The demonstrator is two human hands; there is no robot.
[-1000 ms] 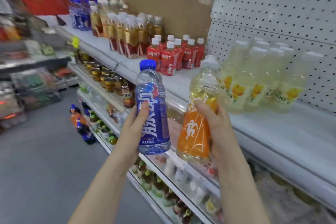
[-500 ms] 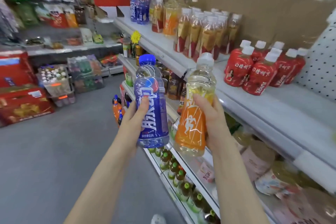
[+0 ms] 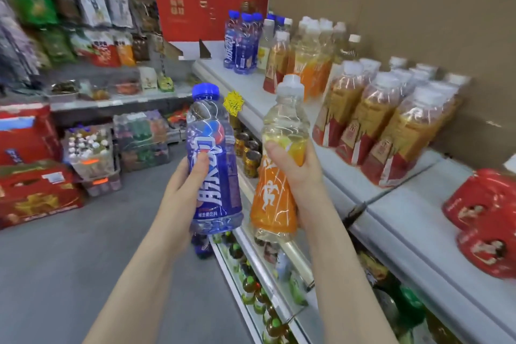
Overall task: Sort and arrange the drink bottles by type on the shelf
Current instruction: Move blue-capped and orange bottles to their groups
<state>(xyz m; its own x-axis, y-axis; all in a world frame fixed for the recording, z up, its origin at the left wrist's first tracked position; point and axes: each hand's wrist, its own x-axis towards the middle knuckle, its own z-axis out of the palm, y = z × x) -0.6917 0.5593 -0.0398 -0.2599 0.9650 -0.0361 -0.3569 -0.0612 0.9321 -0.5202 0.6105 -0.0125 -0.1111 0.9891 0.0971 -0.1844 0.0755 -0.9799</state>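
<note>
Left grip (image 3: 184,187) was curled round the blue bottle (image 3: 213,170) at label height; right grip (image 3: 298,176) was curled round the orange bottle (image 3: 272,198) just below its shoulder. Both bottles were upright, long axes near vertical, caps up, side by side but not touching, held over the aisle just off the front edge of the shelf (image 3: 418,218). Landmark: the blue group (image 3: 243,45) at the far end of the top shelf. Both held bottles lay well nearer the camera than the blue group and lower; the blue one sat slightly left of it, the orange one slightly right. The orange-labelled group (image 3: 310,64) stood just right of the blue group. Judgement: the left grip has the shorter, straighter line to the blue group, and the right grip to its orange neighbours. In the way: a yellow price tag (image 3: 233,103) on the shelf edge, near side of the blue group, and wrapped tea packs (image 3: 391,120) right of it and nearer. Bare shelf showed directly in front of the blue group.
</note>
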